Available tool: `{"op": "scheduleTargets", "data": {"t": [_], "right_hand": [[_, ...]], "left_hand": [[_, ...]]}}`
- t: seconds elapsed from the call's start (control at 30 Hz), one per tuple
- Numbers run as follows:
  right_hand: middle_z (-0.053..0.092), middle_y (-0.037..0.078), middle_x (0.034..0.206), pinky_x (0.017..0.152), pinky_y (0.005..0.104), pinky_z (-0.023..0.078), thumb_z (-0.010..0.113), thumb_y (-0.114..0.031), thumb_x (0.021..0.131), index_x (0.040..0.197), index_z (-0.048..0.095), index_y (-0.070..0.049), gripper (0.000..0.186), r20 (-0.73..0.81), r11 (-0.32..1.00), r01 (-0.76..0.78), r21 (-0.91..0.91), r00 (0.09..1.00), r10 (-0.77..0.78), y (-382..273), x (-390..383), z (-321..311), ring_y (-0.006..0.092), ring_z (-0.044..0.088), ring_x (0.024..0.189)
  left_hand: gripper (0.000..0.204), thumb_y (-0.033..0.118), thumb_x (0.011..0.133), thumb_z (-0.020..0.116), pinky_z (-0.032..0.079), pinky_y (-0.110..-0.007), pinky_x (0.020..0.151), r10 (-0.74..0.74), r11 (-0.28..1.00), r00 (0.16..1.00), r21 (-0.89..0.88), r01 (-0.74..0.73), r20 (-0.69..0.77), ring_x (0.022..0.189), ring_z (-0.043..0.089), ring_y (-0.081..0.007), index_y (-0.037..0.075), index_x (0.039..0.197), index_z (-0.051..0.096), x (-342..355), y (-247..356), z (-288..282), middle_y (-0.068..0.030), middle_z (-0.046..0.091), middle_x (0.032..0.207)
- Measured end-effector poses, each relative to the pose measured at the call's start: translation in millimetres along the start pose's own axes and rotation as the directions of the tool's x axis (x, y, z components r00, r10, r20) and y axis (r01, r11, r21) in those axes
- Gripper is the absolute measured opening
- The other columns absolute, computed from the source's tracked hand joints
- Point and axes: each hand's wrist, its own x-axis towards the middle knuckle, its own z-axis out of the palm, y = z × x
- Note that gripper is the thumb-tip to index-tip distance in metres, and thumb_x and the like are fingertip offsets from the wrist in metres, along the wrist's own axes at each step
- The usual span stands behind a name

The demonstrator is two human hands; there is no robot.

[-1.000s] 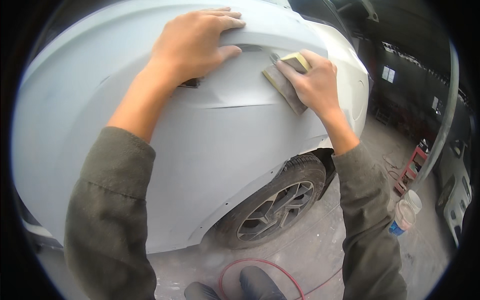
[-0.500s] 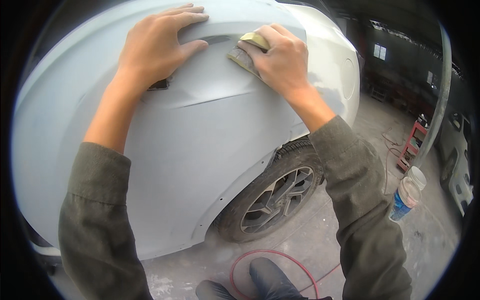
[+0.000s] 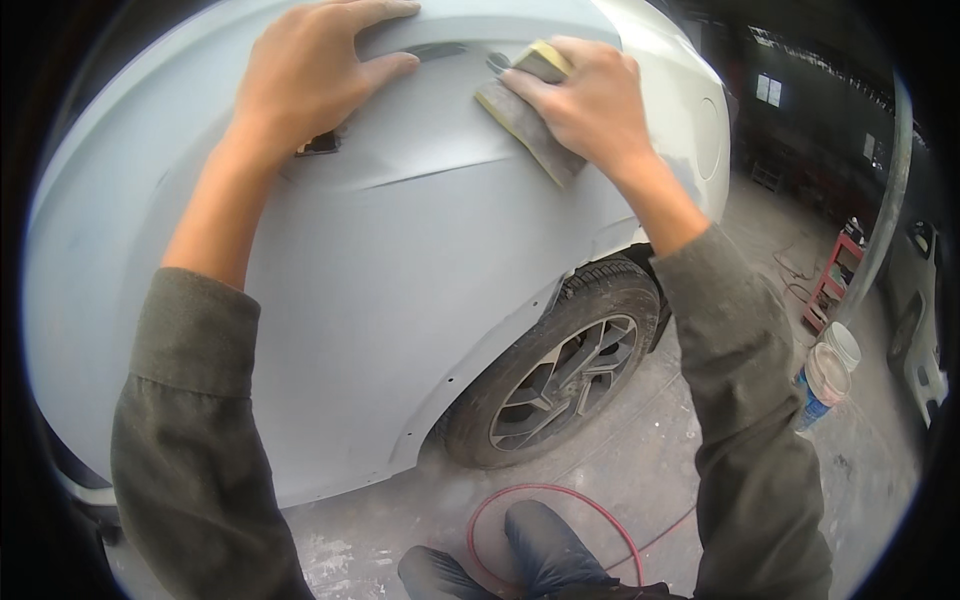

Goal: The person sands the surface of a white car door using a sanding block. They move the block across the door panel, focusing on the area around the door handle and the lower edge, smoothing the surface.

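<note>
On the grey car panel (image 3: 350, 270), left hand (image 3: 308, 75) lies splayed, right hand (image 3: 598, 100) grips a yellow-edged pad (image 3: 530, 122)

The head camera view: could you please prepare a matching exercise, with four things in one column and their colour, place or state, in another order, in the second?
1. Left hand
2. Pad
3. Hose
4. Wheel

A. Red, curved on the floor
B. Dark, round, at the car panel's lower edge
C. Gripped in the right hand
D. Open, holding nothing

Right pairs: 1-D, 2-C, 3-A, 4-B
</note>
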Motion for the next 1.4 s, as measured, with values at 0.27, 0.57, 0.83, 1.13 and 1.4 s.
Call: {"op": "scheduleTargets", "data": {"t": [0.27,0.57,0.83,1.13,1.4], "right_hand": [[0.076,0.01,0.085,0.069,0.0401,0.056,0.085,-0.032,0.089,0.085,0.077,-0.006,0.027,-0.036,1.0,0.0,-0.006,0.999,0.0,-0.8,-4.7,3.7,0.0275,0.073,0.075],[0.072,0.007,0.084,0.068,0.0412,0.054,0.084,-0.033,0.089,0.085,0.074,-0.008,0.027,-0.138,0.991,0.087,-0.098,0.985,-0.1,-2.3,-8.8,9.5,0.0293,0.07,0.074],[0.073,0.006,0.084,0.065,0.0392,0.054,0.086,-0.031,0.089,0.086,0.074,-0.008,0.026,-0.229,0.94,0.298,-0.168,0.915,-0.331,5.8,6.8,12.9,0.0281,0.07,0.074],[0.074,0.007,0.079,0.064,0.0397,0.054,0.087,-0.031,0.088,0.083,0.075,-0.007,0.028,-0.283,0.931,0.327,-0.162,0.888,-0.362,6.7,9.6,17.1,0.0283,0.07,0.067],[0.075,0.009,0.075,0.062,0.0377,0.054,0.086,-0.031,0.088,0.081,0.075,-0.005,0.029,-0.266,0.975,0.16,-0.155,0.944,-0.198,0.3,4.4,16.0,0.0258,0.071,0.065]], "left_hand": [[0.049,0.022,0.082,0.085,0.054,-0.04,0.109,0.035,0.999,0.999,-0.006,-0.035,0.006,0.123,0.072,-0.0365,-0.001,0.125,0.078,-1.0,-2.2,0.9,-0.0222,0.073,0.135],[0.047,0.022,0.082,0.085,0.055,-0.04,0.107,0.047,0.998,0.999,-0.028,-0.047,-0.021,0.121,0.072,-0.0375,0.0,0.123,0.078,-3.4,-4.8,2.6,-0.0221,0.073,0.133],[0.046,0.023,0.084,0.084,0.055,-0.04,0.106,0.033,0.999,0.999,0.01,-0.033,-0.004,0.119,0.073,-0.0363,0.0,0.123,0.078,2.6,0.5,1.0,-0.0207,0.074,0.133],[0.045,0.023,0.083,0.084,0.056,-0.04,0.106,0.03,0.999,1.0,0.01,-0.03,0.001,0.119,0.073,-0.0351,0.0,0.121,0.079,1.3,3.1,-0.3,-0.0198,0.075,0.132],[0.044,0.02,0.082,0.086,0.057,-0.039,0.104,0.01,0.999,0.999,0.033,-0.008,-0.045,0.116,0.075,-0.0355,0.0,0.121,0.079,-1.1,27.5,-7.3,-0.0197,0.075,0.131]]}}
